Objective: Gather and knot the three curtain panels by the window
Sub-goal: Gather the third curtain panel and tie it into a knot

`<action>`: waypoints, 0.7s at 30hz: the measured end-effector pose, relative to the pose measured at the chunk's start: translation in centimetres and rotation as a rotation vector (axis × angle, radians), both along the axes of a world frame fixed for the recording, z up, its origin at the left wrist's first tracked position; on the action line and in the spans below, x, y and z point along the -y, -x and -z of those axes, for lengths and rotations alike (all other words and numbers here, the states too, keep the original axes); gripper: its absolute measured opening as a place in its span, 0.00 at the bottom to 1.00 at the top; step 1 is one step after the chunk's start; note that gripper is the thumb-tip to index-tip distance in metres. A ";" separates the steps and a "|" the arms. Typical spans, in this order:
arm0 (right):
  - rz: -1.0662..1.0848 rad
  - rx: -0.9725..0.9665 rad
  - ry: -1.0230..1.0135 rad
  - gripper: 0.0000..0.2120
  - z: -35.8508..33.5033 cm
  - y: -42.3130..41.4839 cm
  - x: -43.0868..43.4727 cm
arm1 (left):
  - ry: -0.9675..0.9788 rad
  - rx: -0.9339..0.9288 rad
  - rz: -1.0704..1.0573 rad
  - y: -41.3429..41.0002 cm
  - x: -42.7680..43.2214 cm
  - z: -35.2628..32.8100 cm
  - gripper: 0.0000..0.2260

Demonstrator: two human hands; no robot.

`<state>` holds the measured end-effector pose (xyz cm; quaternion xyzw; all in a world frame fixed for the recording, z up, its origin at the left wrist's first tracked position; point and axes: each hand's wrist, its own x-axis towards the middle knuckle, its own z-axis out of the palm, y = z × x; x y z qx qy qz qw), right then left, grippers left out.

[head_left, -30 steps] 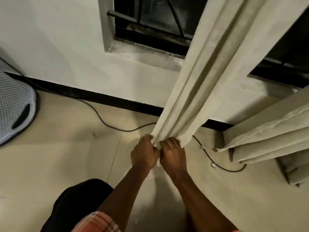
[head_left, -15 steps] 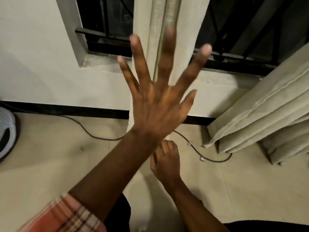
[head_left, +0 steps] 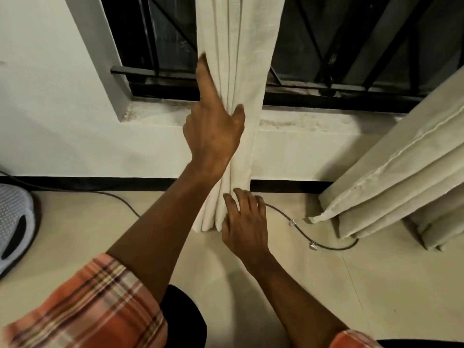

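The gathered cream curtain panel (head_left: 247, 59) hangs straight down in front of the window, its hem just above the floor. My left hand (head_left: 213, 131) is raised against its middle. The thumb presses on the front folds and the fingers run up along the left edge, so the hand clasps the bundle. My right hand (head_left: 244, 227) is low by the hem with its fingers spread, the fingertips touching the lowest folds. A second cream curtain panel (head_left: 391, 184) slants down at the right, and its folded end rests on the floor.
A dark barred window (head_left: 339, 46) sits above a stained sill (head_left: 313, 121). A thin black cable (head_left: 303, 234) with clips snakes across the tiled floor under the curtains. A grey mesh object (head_left: 12, 217) stands at the left edge. My knee (head_left: 183, 317) is below.
A second ago both hands pinched the hem together. My left hand then let go, rose with fingers spread, and now clasps the panel at mid-height. My right hand has opened near the hem.
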<state>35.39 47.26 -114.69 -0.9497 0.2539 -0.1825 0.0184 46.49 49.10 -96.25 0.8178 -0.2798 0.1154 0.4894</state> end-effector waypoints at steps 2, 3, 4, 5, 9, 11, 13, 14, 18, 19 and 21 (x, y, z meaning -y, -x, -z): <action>-0.008 -0.010 0.033 0.25 -0.8 -1.1 0.3 | -0.053 -0.023 0.004 -0.2 -0.1 1.3 0.37; -0.023 -0.006 0.056 0.25 -1.2 -1.6 0.4 | -0.067 -0.025 0.009 -0.3 -0.2 1.6 0.36; -0.038 0.005 0.087 0.26 -1.4 -1.9 0.5 | -0.073 -0.026 0.012 -0.3 -0.2 1.9 0.35; -0.050 0.019 0.120 0.26 -1.7 -2.2 0.5 | -0.067 -0.021 0.014 -0.3 -0.3 1.9 0.36; -0.057 0.144 0.268 0.28 -2.8 -2.9 0.7 | 0.068 0.192 0.010 -0.4 -0.3 1.2 0.42; -0.070 0.228 0.322 0.29 -3.5 -3.3 0.7 | 0.155 0.406 0.007 -0.9 -0.2 0.4 0.45; -0.098 0.309 0.350 0.29 -4.0 -3.6 0.6 | 0.151 0.603 -0.004 -1.2 -0.1 -0.6 0.48; -0.114 0.344 0.361 0.29 -4.2 -3.8 0.4 | 0.119 0.696 -0.025 -1.1 -0.1 -1.0 0.48; -0.197 0.456 0.389 0.24 -4.7 -4.2 -0.6 | -0.017 0.770 -0.026 -0.5 -0.4 -1.7 0.40; -0.220 0.477 0.384 0.23 -4.9 -4.2 -1.0 | -0.044 0.736 -0.016 -0.4 -0.5 -1.6 0.36; -0.241 0.467 0.362 0.19 -5.3 -4.3 -1.5 | -0.123 0.662 0.011 -0.5 -0.7 -1.6 0.27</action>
